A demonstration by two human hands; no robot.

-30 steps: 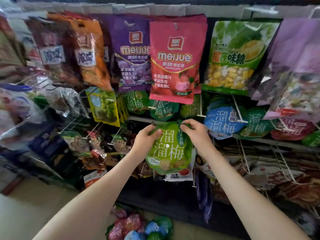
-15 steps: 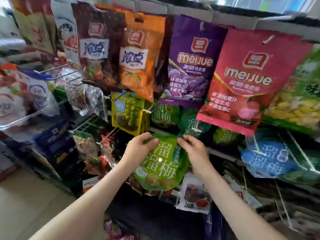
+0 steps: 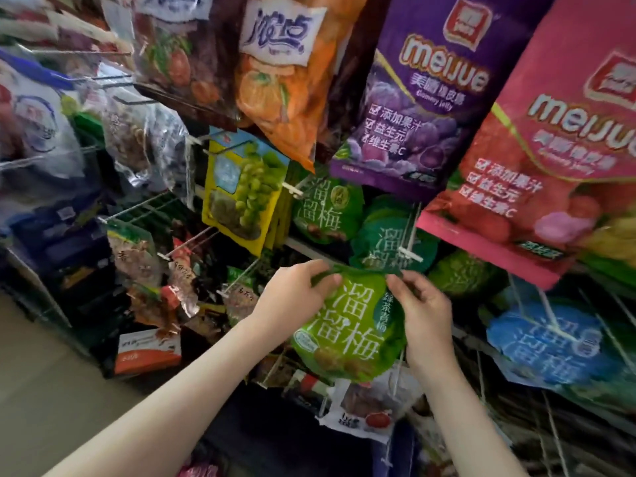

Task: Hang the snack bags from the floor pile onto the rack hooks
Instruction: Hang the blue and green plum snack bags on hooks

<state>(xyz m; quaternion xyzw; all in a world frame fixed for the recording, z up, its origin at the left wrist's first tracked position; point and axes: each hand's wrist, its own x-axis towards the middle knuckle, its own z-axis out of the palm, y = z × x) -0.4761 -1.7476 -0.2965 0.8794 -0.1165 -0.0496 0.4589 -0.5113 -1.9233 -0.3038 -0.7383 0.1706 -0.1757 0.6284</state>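
Note:
A round bright-green snack bag (image 3: 347, 328) with white characters hangs between my hands in front of the rack. My left hand (image 3: 296, 294) pinches its top left edge, thumb on the front. My right hand (image 3: 423, 315) pinches the top right edge. Just above the bag a white wire hook (image 3: 407, 249) sticks out, carrying a dark-green bag (image 3: 385, 246) of the same kind. The held bag's top edge sits just below that hook's tip. The floor pile shows only as a pink scrap (image 3: 199, 471) at the bottom edge.
Large bags hang overhead: orange (image 3: 278, 80), purple (image 3: 423, 98) and pink (image 3: 537, 160). A yellow grape bag (image 3: 241, 191) hangs to the left, a blue round bag (image 3: 547, 342) to the right. More wire hooks and packets crowd the rack below and left. Tan floor (image 3: 41, 390) lies at lower left.
The view has swung left and moved closer to the rack. Both hands have kept their hold on the green bag and brought it closer under the hook with the dark-green bag.

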